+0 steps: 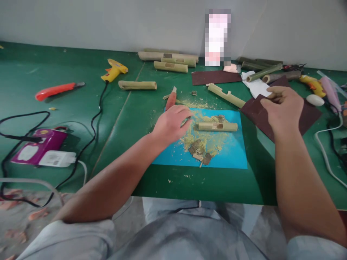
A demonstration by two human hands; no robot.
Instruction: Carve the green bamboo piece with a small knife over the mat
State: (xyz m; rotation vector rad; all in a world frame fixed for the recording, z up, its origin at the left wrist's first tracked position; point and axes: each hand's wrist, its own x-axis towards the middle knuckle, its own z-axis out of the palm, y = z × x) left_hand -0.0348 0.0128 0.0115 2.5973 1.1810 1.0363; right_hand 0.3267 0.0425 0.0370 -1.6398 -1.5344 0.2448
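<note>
My left hand (172,122) is over the left part of a blue sheet (233,155), palm down, its fingers loosely bent and the thumb apart. A dark bit shows in the gap by the thumb; whether it is held I cannot tell. Just right of this hand lies a short bamboo tube (230,126) with a cut-out window, among pale shavings and brown bark chips (206,159). My right hand (286,106) pinches the upper edge of a dark brown sheet, apparently sandpaper (257,113). A red-handled cutter (171,100) lies beyond my left hand, partly hidden.
Several cut bamboo tubes (170,67) lie along the back. Another notched tube (226,95) points toward the brown sheet. At left are a yellow glue gun (114,70), a red knife (55,91) and a purple power strip (40,146) with cords. A second glue gun (313,85) lies right.
</note>
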